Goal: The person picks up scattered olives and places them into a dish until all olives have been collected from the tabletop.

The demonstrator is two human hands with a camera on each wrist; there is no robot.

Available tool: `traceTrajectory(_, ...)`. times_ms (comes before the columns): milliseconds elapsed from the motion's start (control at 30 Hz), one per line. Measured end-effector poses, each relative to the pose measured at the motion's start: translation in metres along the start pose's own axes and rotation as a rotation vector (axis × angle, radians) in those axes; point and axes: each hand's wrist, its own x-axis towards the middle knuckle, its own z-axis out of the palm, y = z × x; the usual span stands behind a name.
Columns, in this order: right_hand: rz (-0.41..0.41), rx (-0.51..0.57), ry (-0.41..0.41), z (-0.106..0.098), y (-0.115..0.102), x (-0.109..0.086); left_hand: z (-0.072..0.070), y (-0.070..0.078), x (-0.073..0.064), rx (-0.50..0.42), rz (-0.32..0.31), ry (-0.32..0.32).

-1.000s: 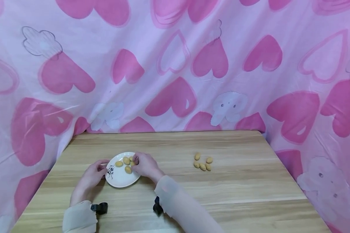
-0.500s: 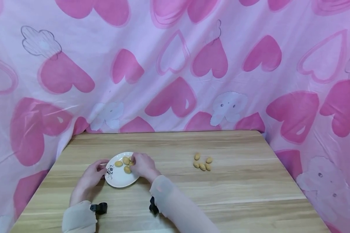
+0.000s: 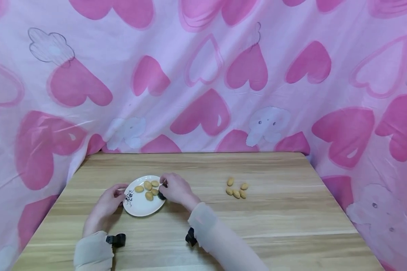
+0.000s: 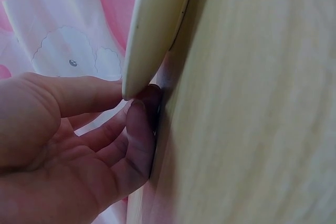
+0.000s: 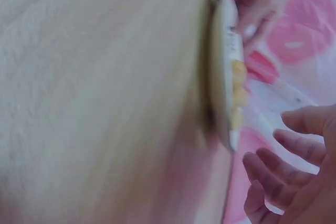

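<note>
A white round plate [image 3: 140, 210] with a dark floral print stands at the left of the table in the head view. Several small yellow-brown oval, nut-like pieces [image 3: 147, 185] lie on it. My left hand [image 3: 105, 203] pinches the plate's left rim, thumb on the edge and fingers curled underneath, as the left wrist view shows. Over the plate's right rim hovers my right hand [image 3: 178, 188], covering part of that edge. In the right wrist view its fingers [image 5: 296, 148] are spread loosely with nothing between them, apart from the plate [image 5: 219, 77].
Several more of the oval pieces [image 3: 236, 194] lie loose in a small cluster on the wooden table [image 3: 274, 226], right of the plate. A pink heart-patterned cloth [image 3: 203, 113] hangs behind and beside the table. Each wrist carries a black camera mount [image 3: 117, 240].
My right hand has let go of the piece on the plate and drawn back to the right, uncovering pieces there. My left hand stays at the rim.
</note>
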Motion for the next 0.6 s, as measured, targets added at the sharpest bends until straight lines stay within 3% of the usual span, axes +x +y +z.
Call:
traceTrajectory(200, -0.147, 0.161, -0.07, -0.028, 0.009, -0.015, -0.003, 0.0, 0.001, 0.025, 0.006, -0.008)
traceTrajectory(333, -0.209, 0.192, -0.078, -0.046, 0.015, -0.029, -0.003, 0.0, 0.001, 0.026, 0.02, 0.004)
traceTrajectory(600, -0.16, 0.309, 0.0, -0.071, 0.05, -0.068, -0.001, -0.002, 0.001, 0.008, 0.017, 0.002)
